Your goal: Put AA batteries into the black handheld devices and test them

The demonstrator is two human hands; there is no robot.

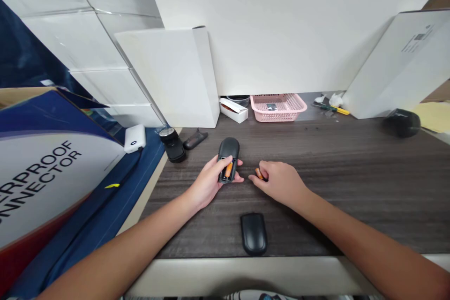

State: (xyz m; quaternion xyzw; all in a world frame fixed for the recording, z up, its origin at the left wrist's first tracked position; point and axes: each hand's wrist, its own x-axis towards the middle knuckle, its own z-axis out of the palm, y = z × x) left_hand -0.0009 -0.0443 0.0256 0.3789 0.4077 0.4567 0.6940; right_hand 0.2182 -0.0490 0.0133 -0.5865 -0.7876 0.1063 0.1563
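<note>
My left hand (209,180) is closed around a black wireless mouse (229,146), with its thumb over the uncovered battery bay. One orange battery (228,170) lies in that bay, partly under the thumb. A little to the right, my right hand (281,180) pinches a second orange battery (259,173) between thumb and fingers, apart from the mouse. Most of this battery's far end is hidden by the fingers. Nearer the table's front edge rests a smooth black cover (253,234), untouched by either hand.
A black flashlight-like object (172,144) and a small dark item (195,139) are at the left. Along the back stand a small white box (234,110), a pink basket (277,116) and a yellow-handled tool (339,110). A dark rounded object (402,123) sits far right.
</note>
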